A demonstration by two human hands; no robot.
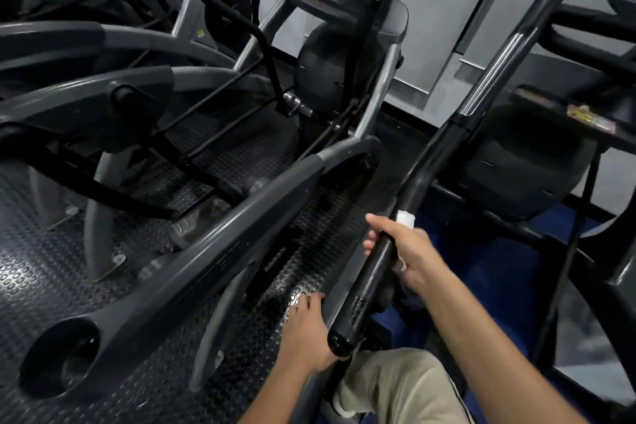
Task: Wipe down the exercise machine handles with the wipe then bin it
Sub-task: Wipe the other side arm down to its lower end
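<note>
The right hand grips the black handle with the white wipe wrapped under its fingers; the left hand rests loose-fingered just beside the handle's end

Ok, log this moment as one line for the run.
stage: wiping | right hand: grips wipe around black handle | left hand: rests open beside handle end | bin: not in view

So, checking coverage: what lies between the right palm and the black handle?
In the head view, the crumpled white wipe, pressed against the black foam-covered handle by the right hand.
</note>
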